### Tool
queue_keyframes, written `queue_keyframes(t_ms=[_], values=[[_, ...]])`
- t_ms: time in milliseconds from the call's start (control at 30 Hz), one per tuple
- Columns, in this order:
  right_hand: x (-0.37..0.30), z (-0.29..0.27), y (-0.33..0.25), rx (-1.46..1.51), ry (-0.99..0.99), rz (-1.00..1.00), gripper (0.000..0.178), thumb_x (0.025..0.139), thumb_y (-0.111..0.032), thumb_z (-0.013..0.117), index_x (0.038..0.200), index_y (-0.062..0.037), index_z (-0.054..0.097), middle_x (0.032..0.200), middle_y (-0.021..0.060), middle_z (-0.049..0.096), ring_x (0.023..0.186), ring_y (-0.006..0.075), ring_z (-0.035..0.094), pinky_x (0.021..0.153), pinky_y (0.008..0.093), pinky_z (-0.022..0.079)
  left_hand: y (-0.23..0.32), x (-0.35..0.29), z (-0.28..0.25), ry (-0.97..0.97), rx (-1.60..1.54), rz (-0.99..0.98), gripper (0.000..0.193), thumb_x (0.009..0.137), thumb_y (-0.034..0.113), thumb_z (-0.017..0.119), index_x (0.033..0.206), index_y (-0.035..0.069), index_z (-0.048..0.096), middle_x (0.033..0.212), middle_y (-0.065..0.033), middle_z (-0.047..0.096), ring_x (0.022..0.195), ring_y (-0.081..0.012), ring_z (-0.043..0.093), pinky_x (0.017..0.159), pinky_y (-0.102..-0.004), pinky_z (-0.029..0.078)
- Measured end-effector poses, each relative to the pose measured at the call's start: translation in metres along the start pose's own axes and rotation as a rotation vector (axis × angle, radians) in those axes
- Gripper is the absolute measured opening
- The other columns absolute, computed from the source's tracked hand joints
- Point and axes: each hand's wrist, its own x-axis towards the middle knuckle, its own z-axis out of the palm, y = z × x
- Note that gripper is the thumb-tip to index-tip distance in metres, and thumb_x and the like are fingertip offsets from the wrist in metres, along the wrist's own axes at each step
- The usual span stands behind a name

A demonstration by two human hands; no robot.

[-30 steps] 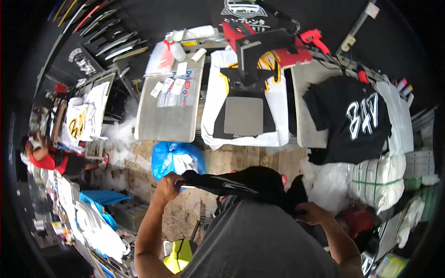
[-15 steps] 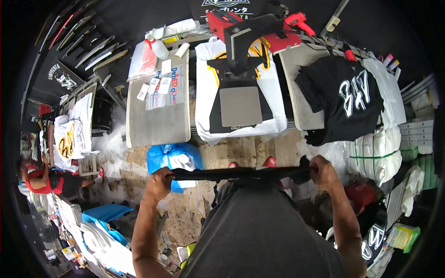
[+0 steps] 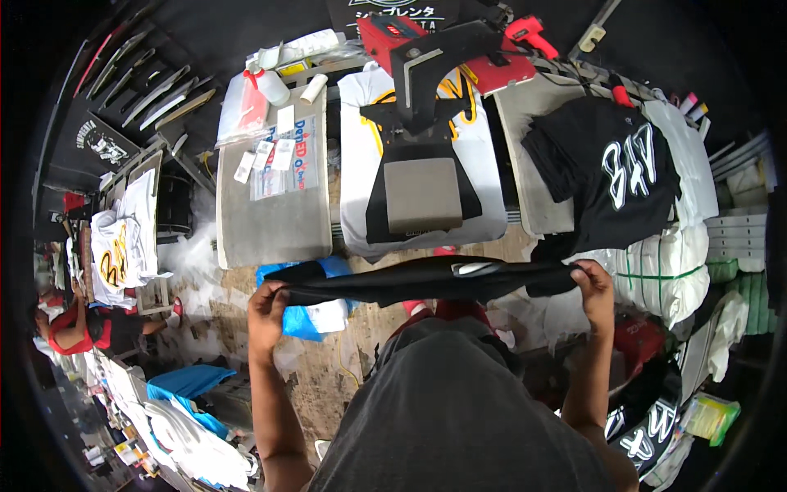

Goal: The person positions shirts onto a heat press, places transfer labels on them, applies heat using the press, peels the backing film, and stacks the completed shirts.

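Note:
A black shirt (image 3: 385, 284) stretches sideways in front of me, held up by both hands. My left hand (image 3: 267, 312) pinches its left end, and my right hand (image 3: 595, 291) grips the right end. A small patch of white print (image 3: 477, 268) shows along its upper fold; the rest of any design is hidden. Beyond it stands a heat press with a black arm (image 3: 410, 102) and a grey-brown plate (image 3: 422, 194). Under the press lies a white shirt (image 3: 355, 184) with yellow and black print. The held shirt hangs just short of this table, apart from the plate.
Left of the press, a grey board (image 3: 275, 230) carries tags, plastic bags and a spray bottle (image 3: 272, 86). A black printed shirt (image 3: 623, 176) lies to the right, above a strapped white bundle (image 3: 664, 275). A blue bag (image 3: 303, 324) rests on the floor. Another person (image 3: 78, 328) works at far left.
Both hands have moved toward the press, and the right hand has gone outward. The held shirt hangs looser and wider, with its white print now showing. My feet have stepped forward.

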Motion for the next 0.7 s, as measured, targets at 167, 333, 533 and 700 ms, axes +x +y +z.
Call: queue_keyframes(t_ms=[167,333,533,700], values=[[0.040,-0.036,-0.036,0.101,0.018,0.081,0.011,0.087,0.000,0.077,0.094,-0.0005,0.068,0.086,-0.0016,0.066,0.079,0.0070,0.057,0.074,0.0226,0.046,0.041,0.032,-0.033,0.049,-0.175,-0.053,0.006,0.096,0.006,0.066,0.096,0.000,0.066,0.086,0.0034,0.061,0.082,-0.0066,0.054,0.076,-0.0228,0.043],[0.172,0.021,-0.007,-0.280,-0.005,-0.099,0.020,0.084,-0.015,0.084,0.090,0.0005,0.072,0.081,0.0025,0.068,0.077,0.0103,0.061,0.072,0.0264,0.049,0.010,0.162,0.018,0.008,0.213,0.073,0.008,0.095,0.006,0.069,0.097,-0.002,0.070,0.083,-0.0006,0.065,0.080,-0.0090,0.058,0.073,-0.0248,0.047],[0.231,0.067,0.055,-0.297,-0.184,0.160,0.020,0.086,-0.017,0.083,0.090,0.0007,0.073,0.078,0.0025,0.069,0.073,0.0095,0.060,0.068,0.0266,0.048,-0.037,0.223,0.053,-0.087,0.397,-0.137,0.022,0.092,0.018,0.068,0.096,-0.003,0.072,0.081,-0.0117,0.072,0.077,-0.0148,0.066,0.073,-0.0308,0.052],[0.225,0.044,0.068,-0.006,-0.211,0.294,0.018,0.086,-0.015,0.083,0.089,-0.0011,0.073,0.078,-0.0008,0.068,0.072,0.0076,0.058,0.067,0.0258,0.047,-0.036,0.224,0.040,-0.119,0.205,-0.254,0.015,0.093,0.010,0.065,0.091,-0.003,0.069,0.074,0.0006,0.063,0.073,-0.0052,0.055,0.067,-0.0242,0.046]])
